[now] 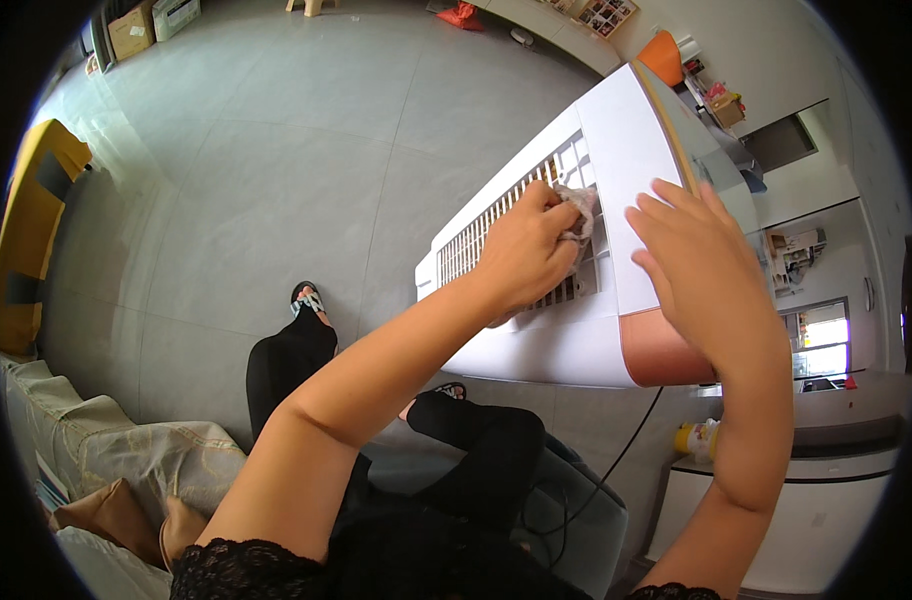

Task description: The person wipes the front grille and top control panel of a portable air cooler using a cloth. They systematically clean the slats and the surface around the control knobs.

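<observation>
My left hand [526, 245] is closed around a crumpled greyish cloth [580, 212], which it presses against the slatted grille [496, 228] of a large white appliance [631, 150]. The appliance is boxy, with a copper-coloured panel [661, 345] at its near end and a tan strip along its right edge. My right hand [698, 265] is over the right part of the casing, fingers stretched out and holding nothing. Whether its palm touches the casing cannot be told. Part of the grille is hidden behind my left hand and forearm.
A black cord [631, 440] runs from under the appliance to the grey-green seat [586, 510] beneath me. Fabric-covered seating [126, 430] is at my left, with a yellow piece [36, 220] beyond. Cardboard boxes [131, 32] stand far left on the grey tiled floor.
</observation>
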`<state>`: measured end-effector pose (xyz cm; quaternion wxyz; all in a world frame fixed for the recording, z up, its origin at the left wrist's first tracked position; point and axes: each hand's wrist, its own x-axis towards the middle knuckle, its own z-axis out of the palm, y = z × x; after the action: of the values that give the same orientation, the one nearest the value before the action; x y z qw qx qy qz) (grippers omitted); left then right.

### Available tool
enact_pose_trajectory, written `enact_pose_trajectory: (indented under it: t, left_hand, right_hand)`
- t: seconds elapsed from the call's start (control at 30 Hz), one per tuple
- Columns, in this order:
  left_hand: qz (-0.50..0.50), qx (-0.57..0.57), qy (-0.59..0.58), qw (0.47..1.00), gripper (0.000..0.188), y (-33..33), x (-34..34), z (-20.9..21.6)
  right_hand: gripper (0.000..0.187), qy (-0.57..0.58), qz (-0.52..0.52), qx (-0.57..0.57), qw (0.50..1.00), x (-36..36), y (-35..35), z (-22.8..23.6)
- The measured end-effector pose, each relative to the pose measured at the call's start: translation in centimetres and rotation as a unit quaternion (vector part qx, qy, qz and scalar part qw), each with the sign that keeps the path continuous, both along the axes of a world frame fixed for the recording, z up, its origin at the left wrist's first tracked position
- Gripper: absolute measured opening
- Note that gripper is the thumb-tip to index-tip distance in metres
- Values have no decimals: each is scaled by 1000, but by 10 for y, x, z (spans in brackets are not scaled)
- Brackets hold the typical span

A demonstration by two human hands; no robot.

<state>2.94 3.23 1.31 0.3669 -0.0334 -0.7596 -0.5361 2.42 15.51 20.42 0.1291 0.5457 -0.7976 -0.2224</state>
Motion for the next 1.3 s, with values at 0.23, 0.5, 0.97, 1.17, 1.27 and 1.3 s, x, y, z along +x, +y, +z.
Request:
enact_pose_trajectory:
  t: [0.23, 0.5, 0.97, 1.17, 1.27, 1.3]
  left_hand:
    - [-36, -33, -36, 998, 25, 9, 19, -19]
    - [-10, 18, -1, 1000, 34, -4, -2, -7]
    - [-235, 371, -147, 886, 30, -95, -145, 13]
    - [-194, 339, -141, 910, 28, -91, -134, 14]
    - [-158, 332, -119, 922, 29, -90, -114, 16]
    - [-161, 339, -119, 919, 32, -93, -106, 9]
  right_hand:
    - [43, 34, -61, -55, 996, 77, 22, -58]
    - [31, 172, -57, -320, 930, 70, 54, -201]
    - [22, 393, 35, -362, 845, 9, 75, -224]
    - [25, 337, 64, -424, 838, -6, 96, -224]
    - [25, 310, 63, -434, 844, -14, 110, -219]
    - [24, 308, 64, -430, 846, -15, 107, -222]
